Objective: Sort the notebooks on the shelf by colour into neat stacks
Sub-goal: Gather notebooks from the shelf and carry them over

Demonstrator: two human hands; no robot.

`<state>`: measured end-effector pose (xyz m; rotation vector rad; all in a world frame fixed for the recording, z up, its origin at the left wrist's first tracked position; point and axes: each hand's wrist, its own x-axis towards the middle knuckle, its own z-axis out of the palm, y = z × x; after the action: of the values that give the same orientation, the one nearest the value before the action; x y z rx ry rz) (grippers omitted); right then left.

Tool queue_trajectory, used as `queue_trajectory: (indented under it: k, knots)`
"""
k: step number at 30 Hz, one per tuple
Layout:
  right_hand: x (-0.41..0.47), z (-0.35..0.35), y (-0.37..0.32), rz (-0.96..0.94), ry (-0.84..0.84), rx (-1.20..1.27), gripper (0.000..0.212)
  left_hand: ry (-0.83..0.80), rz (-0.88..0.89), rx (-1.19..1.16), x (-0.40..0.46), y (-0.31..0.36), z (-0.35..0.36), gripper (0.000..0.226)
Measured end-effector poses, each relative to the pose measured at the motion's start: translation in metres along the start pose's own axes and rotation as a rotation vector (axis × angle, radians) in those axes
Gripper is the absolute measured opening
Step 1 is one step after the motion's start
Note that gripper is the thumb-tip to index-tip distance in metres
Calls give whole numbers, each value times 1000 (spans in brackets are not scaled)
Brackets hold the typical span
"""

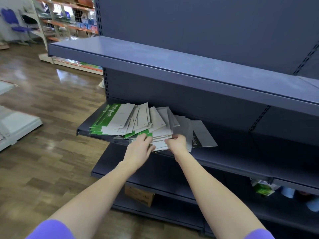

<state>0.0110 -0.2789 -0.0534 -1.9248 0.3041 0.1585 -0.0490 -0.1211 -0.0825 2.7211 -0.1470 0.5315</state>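
Note:
A loose, fanned pile of notebooks (143, 118) lies on the middle dark blue shelf (233, 157). Most show grey-white covers. A green-and-white one marked NoteBook (110, 116) tops the left end, and a black-and-grey one (202, 135) lies at the right end. Both my hands are at the pile's front edge. My left hand (139, 147) touches the notebooks near a green cover, its fingers blurred. My right hand (177, 141) has its fingers curled round the front edge of several grey notebooks.
An upper shelf (155, 61) overhangs the pile. A cardboard box (139, 195) sits on the lowest shelf, and small packs and cups (264, 188) lie low at the right. Wooden floor (43, 152) and other store racks are to the left.

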Motion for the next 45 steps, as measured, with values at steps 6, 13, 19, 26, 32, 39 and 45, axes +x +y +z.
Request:
queue_trajectory:
  k: [6,13,19,26,32,39,45]
  knots:
    - [-13,-38,-8,-223,360,29,34,5,34,50,23,9,2,34]
    - [-6,-80,35,-27,239,-49,31,-92,56,92,36,44,15,33]
    - [-19,-103,73,90,409,96,24,-107,211,-68,42,73,20,22]
    - [-41,-131,121,334,690,421,28,-347,188,-107,17,97,33,27]
    - [-70,-137,142,379,608,509,24,-662,-133,-516,0,119,59,41]
    - [-83,-153,150,319,347,393,9,-609,-558,-871,-11,142,68,19]
    - [-74,-176,165,383,388,410,15,-597,-637,-914,-14,158,76,23]
